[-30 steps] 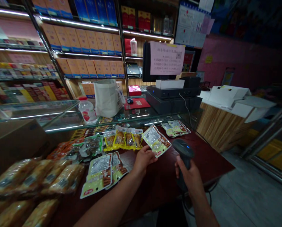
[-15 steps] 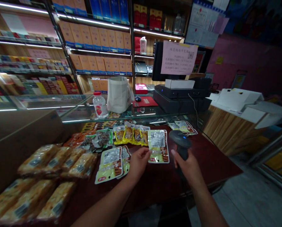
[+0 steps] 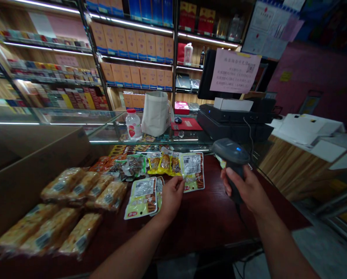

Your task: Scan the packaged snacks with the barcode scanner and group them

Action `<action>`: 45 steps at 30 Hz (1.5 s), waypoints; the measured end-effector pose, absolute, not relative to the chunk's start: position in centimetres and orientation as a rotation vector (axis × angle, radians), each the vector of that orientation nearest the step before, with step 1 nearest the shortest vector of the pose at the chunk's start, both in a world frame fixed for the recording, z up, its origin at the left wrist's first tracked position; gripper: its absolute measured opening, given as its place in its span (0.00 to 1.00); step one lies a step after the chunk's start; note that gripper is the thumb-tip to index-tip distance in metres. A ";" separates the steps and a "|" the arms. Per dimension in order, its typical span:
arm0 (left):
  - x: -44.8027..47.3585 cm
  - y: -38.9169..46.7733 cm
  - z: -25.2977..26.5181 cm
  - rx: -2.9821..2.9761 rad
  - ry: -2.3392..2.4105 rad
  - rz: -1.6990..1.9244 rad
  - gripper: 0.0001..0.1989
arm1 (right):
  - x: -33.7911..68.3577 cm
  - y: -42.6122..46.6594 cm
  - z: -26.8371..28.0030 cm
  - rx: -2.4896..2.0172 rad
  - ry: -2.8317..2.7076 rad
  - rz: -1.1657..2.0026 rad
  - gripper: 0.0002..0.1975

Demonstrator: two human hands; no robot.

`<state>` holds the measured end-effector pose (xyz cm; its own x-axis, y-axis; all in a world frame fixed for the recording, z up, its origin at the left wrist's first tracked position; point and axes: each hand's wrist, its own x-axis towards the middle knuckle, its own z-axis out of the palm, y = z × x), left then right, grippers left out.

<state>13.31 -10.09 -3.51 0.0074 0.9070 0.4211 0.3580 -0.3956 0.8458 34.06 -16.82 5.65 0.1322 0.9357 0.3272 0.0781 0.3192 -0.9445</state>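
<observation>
My left hand (image 3: 172,193) pinches the lower left edge of a green-and-brown snack packet (image 3: 193,168), whose printed label and barcode face up. My right hand (image 3: 247,188) is wrapped round the handle of a dark barcode scanner (image 3: 231,151) with a blue light on its top. The scanner's head is to the right of the packet and apart from it. Two more packets of the same look (image 3: 141,197) overlap beside my left wrist. Behind the held packet lie yellow snack pouches (image 3: 164,162), partly covered by it.
Several wrapped pastry packs (image 3: 70,224) fill the table's left side, near a cardboard box (image 3: 40,155). On the glass counter stand a red-capped bottle (image 3: 133,126), a white bag (image 3: 156,114) and a monitor with a pink notice (image 3: 234,71). A cable (image 3: 244,221) hangs from the scanner.
The barcode scanner has risen and moved away to the right of the packet. The held packet has shifted slightly left and tilted. The camera view has turned a little left.
</observation>
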 end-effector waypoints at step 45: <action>0.3 -14.7 2.1 1.318 1.570 1.328 0.18 | 32.8 -21.5 -0.1 -1.334 -0.979 0.969 0.26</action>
